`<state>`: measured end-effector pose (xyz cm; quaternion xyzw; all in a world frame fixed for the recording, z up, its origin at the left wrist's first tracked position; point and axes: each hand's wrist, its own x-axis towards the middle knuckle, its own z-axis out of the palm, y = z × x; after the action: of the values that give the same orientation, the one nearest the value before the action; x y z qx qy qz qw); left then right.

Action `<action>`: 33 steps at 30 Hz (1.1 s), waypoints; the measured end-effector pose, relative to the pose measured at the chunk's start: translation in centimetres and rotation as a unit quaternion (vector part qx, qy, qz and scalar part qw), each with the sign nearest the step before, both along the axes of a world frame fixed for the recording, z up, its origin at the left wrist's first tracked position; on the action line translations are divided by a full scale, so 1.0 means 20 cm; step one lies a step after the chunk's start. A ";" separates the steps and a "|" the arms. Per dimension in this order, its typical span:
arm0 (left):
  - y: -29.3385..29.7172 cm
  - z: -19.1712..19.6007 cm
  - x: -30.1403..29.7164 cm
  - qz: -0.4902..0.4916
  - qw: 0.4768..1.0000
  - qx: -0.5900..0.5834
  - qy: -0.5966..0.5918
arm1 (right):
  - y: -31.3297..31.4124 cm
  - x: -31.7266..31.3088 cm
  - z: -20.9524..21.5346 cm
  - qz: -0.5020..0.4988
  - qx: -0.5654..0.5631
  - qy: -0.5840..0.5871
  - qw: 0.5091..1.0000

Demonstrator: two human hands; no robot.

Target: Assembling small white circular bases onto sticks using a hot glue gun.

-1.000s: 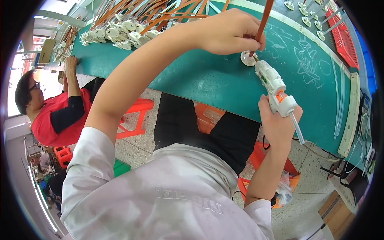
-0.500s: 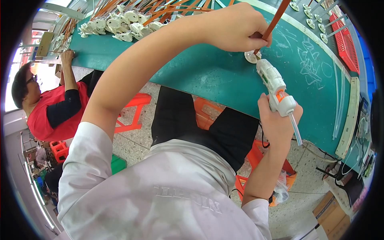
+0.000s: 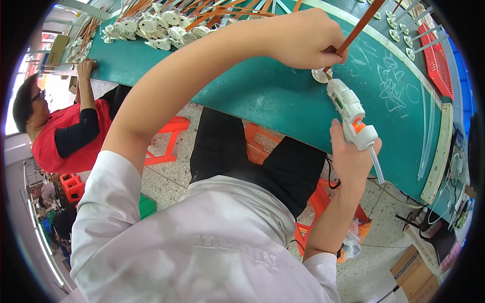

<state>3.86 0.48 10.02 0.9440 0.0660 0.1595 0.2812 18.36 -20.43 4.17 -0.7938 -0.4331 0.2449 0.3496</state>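
Observation:
My left hand grips a thin orange-brown strip that slants up and to the right from a small white round fitting lying on the green table. My right hand holds a white glue gun with an orange band. Its nozzle points at the round fitting, close to it. A clear glue stick sticks out of the gun's back end.
A pile of white fittings with orange strips lies at the far left of the table. More white fittings and a red tray stand at the right. A person in red sits at left. Orange stools stand below.
The view has shifted slightly; my hands, the strip and the glue gun stay at the round fitting. The person in red has lowered a little in the picture.

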 end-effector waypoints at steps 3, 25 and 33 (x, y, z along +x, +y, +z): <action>0.00 -0.06 0.03 0.029 0.998 0.034 0.038 | 0.00 -0.02 0.01 0.026 0.034 -0.029 0.999; -0.01 -0.07 0.04 0.060 0.995 0.055 0.062 | -0.02 0.00 -0.01 0.058 0.124 -0.028 0.990; -0.02 -0.08 0.04 0.064 0.995 0.064 0.045 | -0.03 -0.01 0.00 0.036 0.035 -0.060 0.997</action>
<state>4.62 0.14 8.42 0.9601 0.1286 0.1386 0.2062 18.07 -21.02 4.24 -0.7782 -0.4903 0.1941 0.3410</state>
